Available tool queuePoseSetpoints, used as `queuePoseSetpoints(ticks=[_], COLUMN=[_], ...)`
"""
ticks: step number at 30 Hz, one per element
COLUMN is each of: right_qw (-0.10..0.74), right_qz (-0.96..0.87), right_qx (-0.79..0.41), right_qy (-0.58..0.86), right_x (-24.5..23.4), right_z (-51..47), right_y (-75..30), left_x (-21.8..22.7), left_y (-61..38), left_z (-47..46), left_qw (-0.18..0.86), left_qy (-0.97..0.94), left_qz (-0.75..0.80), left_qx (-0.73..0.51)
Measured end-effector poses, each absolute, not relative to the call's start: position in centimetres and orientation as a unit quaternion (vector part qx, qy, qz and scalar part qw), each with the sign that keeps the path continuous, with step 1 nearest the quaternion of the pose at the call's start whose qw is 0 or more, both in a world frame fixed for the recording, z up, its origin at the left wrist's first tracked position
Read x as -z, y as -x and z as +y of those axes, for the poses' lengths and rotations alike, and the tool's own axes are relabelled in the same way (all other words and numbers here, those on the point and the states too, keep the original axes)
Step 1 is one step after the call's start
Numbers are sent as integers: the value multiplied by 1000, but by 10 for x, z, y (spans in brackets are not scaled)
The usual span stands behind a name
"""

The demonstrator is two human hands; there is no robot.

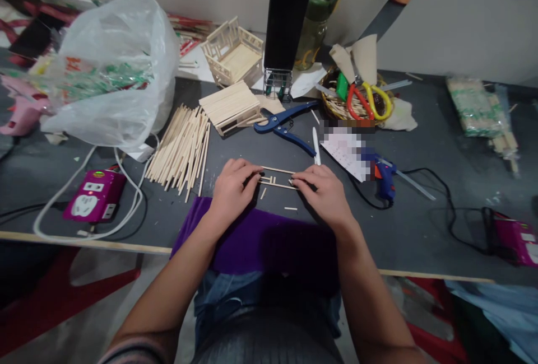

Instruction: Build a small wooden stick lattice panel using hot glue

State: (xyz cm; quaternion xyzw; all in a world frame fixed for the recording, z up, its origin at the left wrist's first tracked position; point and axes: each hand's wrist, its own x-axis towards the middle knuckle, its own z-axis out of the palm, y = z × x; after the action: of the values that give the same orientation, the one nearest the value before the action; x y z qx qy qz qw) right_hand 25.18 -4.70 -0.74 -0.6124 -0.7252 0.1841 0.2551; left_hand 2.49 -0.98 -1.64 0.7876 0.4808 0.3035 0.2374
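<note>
A small frame of thin wooden sticks lies flat on the dark grey table, two long sticks joined by short cross pieces. My left hand pinches its left end with curled fingers. My right hand presses and grips its right end, fingers closed over the sticks. Two short loose stick bits lie just in front of the frame. A purple cloth hangs over the table edge under my wrists.
A pile of loose sticks lies left of my hands, a blue cutter and a blue glue gun to the right. Behind stand stick-built models, a phone on a stand, a basket with scissors, a plastic bag and a pink power strip.
</note>
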Motion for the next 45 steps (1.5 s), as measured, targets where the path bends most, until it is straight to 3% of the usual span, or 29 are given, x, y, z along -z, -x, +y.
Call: queuePoseSetpoints(ticks=[4, 11, 16, 24, 31, 34, 41, 45], right_qw=[299, 293, 255, 166, 159, 181, 338, 339], right_qz=[-701, -691, -734, -811, -814, -801, -719, -735], right_qx=[-187, -178, -134, -138, -138, -162, -221, -221], right_qy=[620, 637, 615, 544, 541, 547, 565, 544], right_x=[-3, -3, 3, 9, 13, 11, -10, -20], right_z=[-53, -74, -64, -37, -36, -35, -42, -49], right_y=[-256, -263, -259, -256, -253, -254, -266, -267], left_x=[11, 2, 6, 7, 10, 10, -13, -28], left_y=[-22, -23, -28, -30, -35, -35, -42, -66], left_z=[-12, -36, -41, -41, -43, -44, -25, -1], left_qw=[232, 190, 124, 90, 82, 84, 195, 206], left_qy=[-787, -832, -858, -876, -878, -876, -857, -891], left_qz=[490, 485, 480, 451, 448, 448, 435, 374], left_qx=[-294, -192, -132, -145, -147, -155, -195, -153])
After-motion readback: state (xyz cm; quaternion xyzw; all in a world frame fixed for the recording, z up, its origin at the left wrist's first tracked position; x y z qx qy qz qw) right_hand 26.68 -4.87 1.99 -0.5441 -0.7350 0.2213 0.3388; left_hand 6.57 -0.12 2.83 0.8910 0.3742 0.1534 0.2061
